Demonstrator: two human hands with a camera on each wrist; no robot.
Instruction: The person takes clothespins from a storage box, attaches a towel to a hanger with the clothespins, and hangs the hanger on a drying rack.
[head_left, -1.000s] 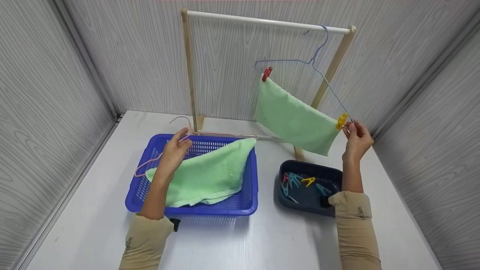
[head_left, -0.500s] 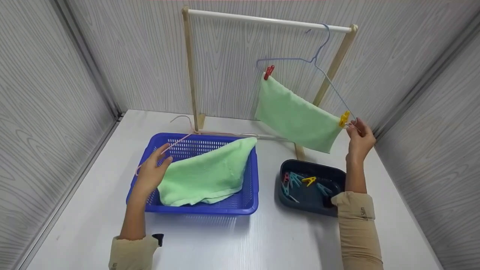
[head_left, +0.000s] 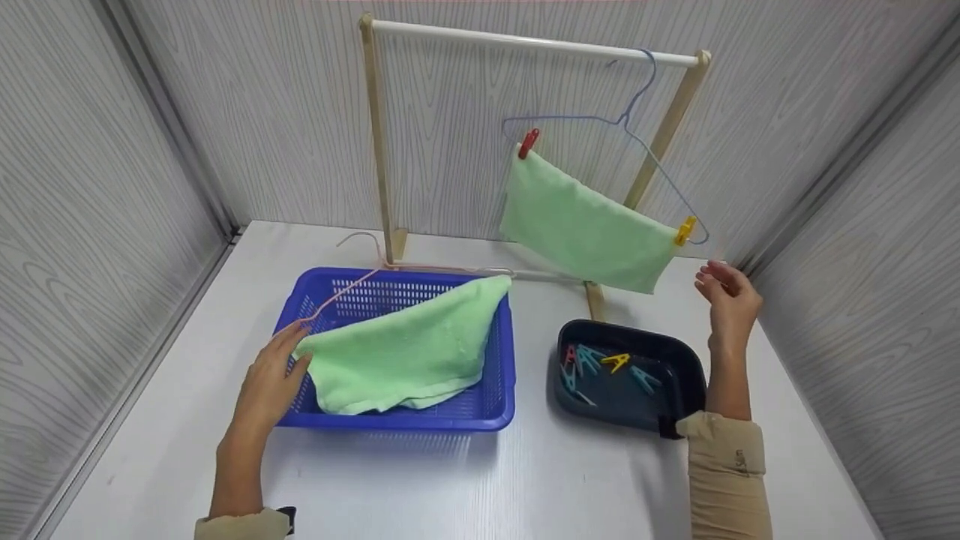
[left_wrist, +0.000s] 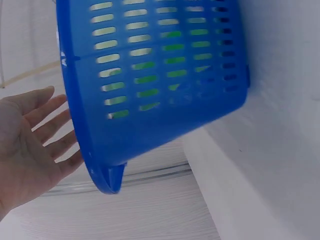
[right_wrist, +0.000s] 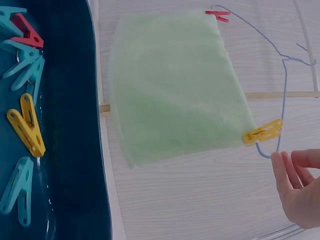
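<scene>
My left hand [head_left: 266, 379], fingers stretched, reaches over the left rim of the blue basket [head_left: 397, 424], its fingertips right at the end of a pink wire hanger [head_left: 346, 288]. The left wrist view shows the fingers spread behind the basket wall [left_wrist: 115, 137]. Inside the basket lies a green towel [head_left: 412, 352]. My right hand [head_left: 731, 304] holds nothing, just below and right of a blue wire hanger [head_left: 664, 171]. From this hanger a second green towel [head_left: 589, 225] hangs tilted, clipped by a red clothespin [head_left: 529, 143] and a yellow clothespin [right_wrist: 262, 132].
A rack with a white bar [head_left: 525, 43] and wooden legs [head_left: 379, 142] stands at the back and carries the blue hanger. In front of the right leg, a dark tray [head_left: 634, 424] holds several clothespins [head_left: 589, 358]. Walls enclose the white table [head_left: 525, 487].
My right hand has let go of the blue hanger's lower corner and moved slightly down and right. My left hand has slid down and left along the pink hanger to the basket's left rim.
</scene>
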